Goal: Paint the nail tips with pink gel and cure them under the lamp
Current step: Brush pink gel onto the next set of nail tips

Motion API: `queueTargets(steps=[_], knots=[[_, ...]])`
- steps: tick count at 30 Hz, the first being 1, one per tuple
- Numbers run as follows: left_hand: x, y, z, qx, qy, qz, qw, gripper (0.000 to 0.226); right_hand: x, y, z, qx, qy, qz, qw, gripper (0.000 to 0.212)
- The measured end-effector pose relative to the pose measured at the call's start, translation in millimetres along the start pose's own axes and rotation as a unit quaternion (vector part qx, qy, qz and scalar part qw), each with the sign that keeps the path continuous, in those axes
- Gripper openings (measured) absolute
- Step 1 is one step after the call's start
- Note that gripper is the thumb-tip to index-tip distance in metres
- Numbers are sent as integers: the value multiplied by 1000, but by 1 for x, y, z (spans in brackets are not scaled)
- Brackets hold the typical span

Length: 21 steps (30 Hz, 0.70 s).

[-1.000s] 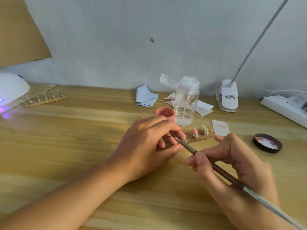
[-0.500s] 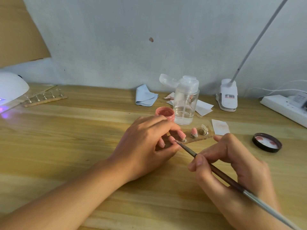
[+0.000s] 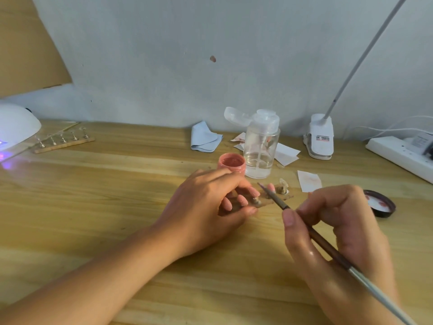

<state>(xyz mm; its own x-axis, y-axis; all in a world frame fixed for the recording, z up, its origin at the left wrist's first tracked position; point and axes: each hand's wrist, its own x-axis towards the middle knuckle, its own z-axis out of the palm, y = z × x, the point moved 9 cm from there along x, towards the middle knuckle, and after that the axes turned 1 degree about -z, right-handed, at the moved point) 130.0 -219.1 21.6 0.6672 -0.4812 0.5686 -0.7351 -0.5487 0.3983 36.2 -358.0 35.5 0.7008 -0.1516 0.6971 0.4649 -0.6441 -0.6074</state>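
Far left, the white curing lamp [image 3: 16, 127] sits at the table's edge and throws a purple glow onto the wooden table [image 3: 93, 207]. Just beside it lies a wooden strip of small metal stands [image 3: 63, 143].

Moving along, a folded blue cloth [image 3: 203, 139] rests against the wall. In front of it, the left hand [image 3: 206, 205] is down on the table. Its fingers are curled and its thumb is tucked under, pinching the near end of the nail-tip holder [image 3: 284, 197]. The open jar of pink gel [image 3: 231, 163] stands right behind those knuckles, close against a clear pump bottle [image 3: 261, 146] with its cap flipped back. Paper wipes [image 3: 287, 153] lie behind the bottle.

On the holder, a pink-coated nail tip [image 3: 271, 186] stands next to a clear one [image 3: 283, 182]. The brush [image 3: 328, 249] angles up from the lower right, and its bristles sit just left of the pink tip. Whether they touch it, I cannot tell.

The right hand [image 3: 346, 231] has the handle gripped, thumb on top and fingers wrapped around. Beyond it lie a stained paper square [image 3: 309, 180] and the jar lid [image 3: 380, 204], underside up. A clip lamp [image 3: 319, 137] stands at the back, with a power strip [image 3: 398, 156] at far right.
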Motion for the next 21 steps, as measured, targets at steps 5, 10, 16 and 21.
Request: queueTargets(steps=[5,10,16,21], knots=[[0,-11,9,-7,-44,-36,998,22,8,0,1,-3,5,-23,1000,14],[1,-20,13,-36,-56,-59,996,17,8,1,4,53,-27,-2,998,18],[1,-18,12,-25,-52,-41,998,17,9,4,1,29,-1,9,1000,15],[-1,-27,8,-45,-36,-80,995,28,7,-5,1,-16,0,-15,1000,14]])
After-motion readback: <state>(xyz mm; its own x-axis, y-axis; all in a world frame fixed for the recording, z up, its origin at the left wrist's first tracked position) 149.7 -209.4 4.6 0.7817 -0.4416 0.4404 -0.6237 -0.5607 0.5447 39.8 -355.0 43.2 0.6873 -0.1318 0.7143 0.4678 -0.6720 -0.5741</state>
